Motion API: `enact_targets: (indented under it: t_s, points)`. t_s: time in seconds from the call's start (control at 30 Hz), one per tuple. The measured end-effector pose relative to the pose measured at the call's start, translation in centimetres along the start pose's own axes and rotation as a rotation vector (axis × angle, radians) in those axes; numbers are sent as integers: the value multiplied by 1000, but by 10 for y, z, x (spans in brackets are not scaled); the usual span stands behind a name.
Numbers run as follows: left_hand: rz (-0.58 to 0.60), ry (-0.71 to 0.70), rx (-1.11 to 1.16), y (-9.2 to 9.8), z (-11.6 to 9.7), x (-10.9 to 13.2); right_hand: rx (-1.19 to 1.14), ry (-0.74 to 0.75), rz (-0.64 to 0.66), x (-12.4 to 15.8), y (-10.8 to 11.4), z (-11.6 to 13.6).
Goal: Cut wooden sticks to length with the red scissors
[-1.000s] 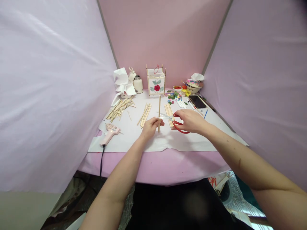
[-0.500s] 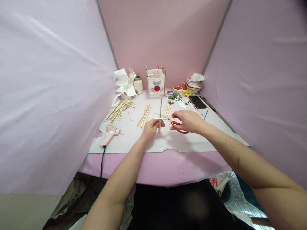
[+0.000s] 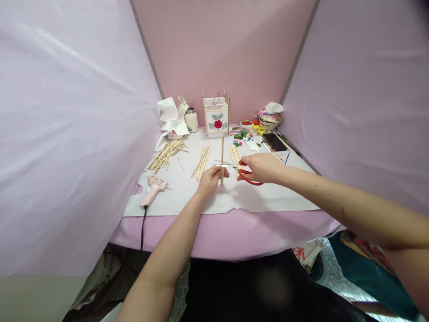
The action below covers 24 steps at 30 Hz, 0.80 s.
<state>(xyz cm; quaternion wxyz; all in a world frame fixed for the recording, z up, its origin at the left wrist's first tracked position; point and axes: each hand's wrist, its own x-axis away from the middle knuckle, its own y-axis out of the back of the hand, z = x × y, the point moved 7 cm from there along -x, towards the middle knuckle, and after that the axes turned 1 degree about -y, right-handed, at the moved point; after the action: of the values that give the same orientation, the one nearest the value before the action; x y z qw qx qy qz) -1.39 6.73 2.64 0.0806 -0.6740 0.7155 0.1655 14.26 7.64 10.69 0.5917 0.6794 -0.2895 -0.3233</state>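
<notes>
My left hand (image 3: pixel 210 178) is closed on a thin wooden stick (image 3: pixel 222 150), which it holds upright above the white paper. In my right hand (image 3: pixel 259 167) are red-handled scissors (image 3: pixel 250 179), fingers round the handles. The scissor blades reach left across the stick, just above my left fingers; one blade lies on each side of it as far as I can see. Behind my hands lie two small groups of sticks, one group (image 3: pixel 201 162) to the left and another (image 3: pixel 234 154) to the right, partly hidden by my right hand.
A pink glue gun (image 3: pixel 154 190) with a black cord lies at left, below a pile of sticks (image 3: pixel 169 154). At the back stands a lantern-like stick frame (image 3: pixel 217 115) with a red flower. Markers (image 3: pixel 251 144), a phone (image 3: pixel 275 142) and a bowl (image 3: pixel 268 124) are at right.
The view has shifted slightly. My right forearm is raised a little at the elbow, while both hands keep their hold and the blades stay across the stick.
</notes>
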Motion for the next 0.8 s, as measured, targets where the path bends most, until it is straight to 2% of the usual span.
enact_targets:
  t_s: [0.5,0.8]
  points:
    - [-7,-36,-34,-3,-2,1,72,1,55,0,-2,-3]
    - [-90,-2,188,-9,10,-2,-47,-37,81,3,-8,-9]
